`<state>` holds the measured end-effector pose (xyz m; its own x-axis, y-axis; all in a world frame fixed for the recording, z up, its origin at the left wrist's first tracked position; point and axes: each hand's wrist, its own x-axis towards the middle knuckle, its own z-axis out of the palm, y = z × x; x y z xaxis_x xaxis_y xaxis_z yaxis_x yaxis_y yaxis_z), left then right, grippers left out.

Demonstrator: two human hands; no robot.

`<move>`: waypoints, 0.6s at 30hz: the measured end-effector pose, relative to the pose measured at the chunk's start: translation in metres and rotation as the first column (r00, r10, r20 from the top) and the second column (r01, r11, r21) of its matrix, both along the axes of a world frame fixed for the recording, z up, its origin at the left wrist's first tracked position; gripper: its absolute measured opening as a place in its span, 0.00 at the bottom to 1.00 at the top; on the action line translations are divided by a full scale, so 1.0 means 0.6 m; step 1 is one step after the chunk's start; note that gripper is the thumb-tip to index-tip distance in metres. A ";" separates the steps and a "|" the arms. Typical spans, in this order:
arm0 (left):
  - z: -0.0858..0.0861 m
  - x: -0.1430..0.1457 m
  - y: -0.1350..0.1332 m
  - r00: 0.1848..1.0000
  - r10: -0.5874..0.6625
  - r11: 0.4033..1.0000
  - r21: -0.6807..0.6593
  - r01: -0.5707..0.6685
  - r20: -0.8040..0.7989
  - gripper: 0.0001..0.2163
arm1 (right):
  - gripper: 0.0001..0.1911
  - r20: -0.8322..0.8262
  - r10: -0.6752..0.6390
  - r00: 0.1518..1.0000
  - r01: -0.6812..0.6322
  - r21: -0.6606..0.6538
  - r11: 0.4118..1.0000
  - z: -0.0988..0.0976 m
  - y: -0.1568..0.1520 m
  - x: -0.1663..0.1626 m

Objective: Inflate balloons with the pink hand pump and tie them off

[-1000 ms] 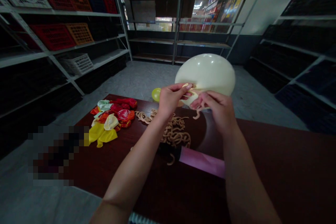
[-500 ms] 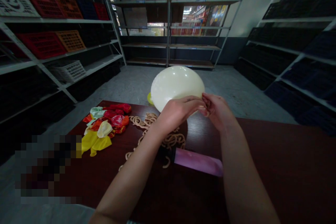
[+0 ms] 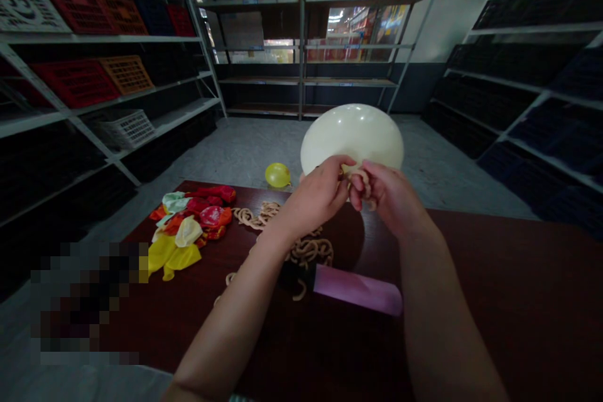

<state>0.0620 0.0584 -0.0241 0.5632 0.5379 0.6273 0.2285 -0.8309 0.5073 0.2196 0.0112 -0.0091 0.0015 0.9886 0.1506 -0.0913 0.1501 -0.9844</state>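
A large inflated white balloon (image 3: 353, 135) is held out over the far edge of the table. My left hand (image 3: 318, 195) is closed at its near side, fingertips bent around the spot where the neck seems to be; the neck itself is hidden. Close against it, my right hand (image 3: 393, 198) has its fingers curled together around a short tan cord (image 3: 365, 183), beside the balloon's underside. More tan cord pieces (image 3: 311, 252) lie in a loose tangle beneath my left forearm. Below them rests a pink tube with a black end (image 3: 358, 290), perhaps a hand pump.
Uninflated balloons, red, yellow and pale (image 3: 191, 220), are heaped on the left of the dark brown table (image 3: 509, 289). A small yellow balloon (image 3: 277, 174) is beyond the far edge. Metal shelving (image 3: 301, 81) with crates surrounds the floor area.
The white balloon has shifted right and slightly up, uncovering the small yellow balloon. My fingers have changed position, and the tan cord now shows at my right fingers.
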 end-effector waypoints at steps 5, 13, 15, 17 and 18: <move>-0.007 -0.005 0.013 0.999 0.011 0.999 0.036 -0.010 -0.033 0.07 | 0.25 0.093 -0.004 0.996 -0.001 0.053 0.999 0.003 -0.005 0.001; -0.021 -0.001 0.030 0.953 0.029 0.986 -0.164 0.022 0.302 0.05 | 0.17 0.097 0.018 0.995 -0.028 0.110 0.993 -0.012 0.007 -0.004; -0.022 -0.001 0.031 0.926 0.012 0.976 -0.205 0.071 0.377 0.06 | 0.14 0.135 0.004 0.991 -0.023 0.133 0.991 -0.008 0.005 -0.004; -0.023 0.000 0.033 0.895 -0.001 0.959 -0.253 0.126 0.445 0.07 | 0.12 0.195 -0.005 0.981 -0.022 0.136 0.990 -0.003 0.002 -0.004; -0.023 0.001 0.034 0.878 -0.003 0.947 -0.281 0.156 0.478 0.08 | 0.12 0.226 -0.002 0.974 -0.028 0.131 0.991 0.000 0.001 -0.004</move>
<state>0.0624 0.0788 -0.0378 0.2950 0.7090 0.6405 -0.1587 -0.6247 0.7646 0.2173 0.0117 -0.0094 -0.0599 0.9596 0.2749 0.1272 0.2804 -0.9514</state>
